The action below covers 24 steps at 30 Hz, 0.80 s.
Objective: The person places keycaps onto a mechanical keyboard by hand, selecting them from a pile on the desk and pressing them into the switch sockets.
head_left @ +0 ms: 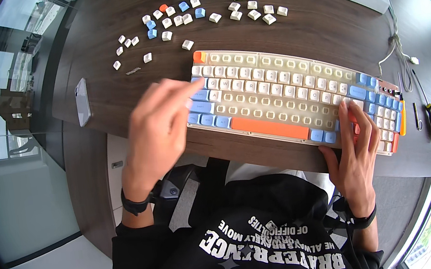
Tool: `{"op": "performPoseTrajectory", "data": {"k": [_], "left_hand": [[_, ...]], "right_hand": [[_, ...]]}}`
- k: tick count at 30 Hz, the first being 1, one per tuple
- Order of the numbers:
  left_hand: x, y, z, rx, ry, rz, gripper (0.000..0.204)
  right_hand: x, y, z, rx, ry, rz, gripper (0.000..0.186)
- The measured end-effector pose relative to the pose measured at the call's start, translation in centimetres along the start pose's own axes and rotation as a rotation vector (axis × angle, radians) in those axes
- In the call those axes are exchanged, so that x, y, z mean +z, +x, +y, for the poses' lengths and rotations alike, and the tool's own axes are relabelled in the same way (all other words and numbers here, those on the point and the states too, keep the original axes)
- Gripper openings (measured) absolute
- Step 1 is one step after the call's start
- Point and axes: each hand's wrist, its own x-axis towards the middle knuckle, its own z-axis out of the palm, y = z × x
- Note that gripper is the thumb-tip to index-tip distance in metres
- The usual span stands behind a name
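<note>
Keyboard [292, 74] partly capped, lower rows mostly bare

Your keyboard lies across the near part of the bench [245, 32], slightly askew, right in front of you. Two upper rows carry white caps, and the long orange spacebar [269, 127] sits in the front row. Above and below those white rows, pale mounts stand bare; in the upper of the lower bare rows, one white cap [215, 96] sits at the left end.

You seem to be partway through fitting the caps, probably with that lower row in hand. Your left hand [157, 126] is at the keyboard's left end, index finger stretched over the blue caps, thumb a little apart from it, other fingers curled; you can't be sure from here whether it has hold of a cap. Your right hand [354, 154] is loosely spread, fingertips on the right-hand keys and thumb by the front edge, gripping nothing visible, likely steadying the board.

Your next move probably calls for picking the right piece from the loose keycaps [187, 18] scattered beyond the keyboard, turning it upright, squaring it over its mount and pressing straight down.
</note>
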Motion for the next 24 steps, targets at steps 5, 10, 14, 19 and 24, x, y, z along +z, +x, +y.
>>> {"op": "performPoseTrajectory", "data": {"k": [5,10,14,19,24], "left_hand": [[-4.8,2.7,-5.2,-0.198,0.086,0.32,0.028],[-5.6,5.2,-13.2,-0.359,0.258,0.251,0.027],[-5.1,6.6,-17.9,-0.216,0.456,0.168,0.029],[-4.0,8.4,-18.4,-0.272,0.475,0.023,0.024],[-3.7,8.8,-19.6,-0.226,0.54,-0.023,0.018]], "right_hand": [[-0.3,0.0,-0.3,0.008,0.015,-0.011,0.086],[-0.4,-0.1,-0.5,0.028,0.02,-0.037,0.089],[-0.3,-0.1,-0.6,0.025,0.02,-0.029,0.089],[-0.3,0.0,-0.7,0.031,0.021,-0.03,0.087],[-0.6,-0.1,-0.7,0.025,-0.012,-0.015,0.086]]}}
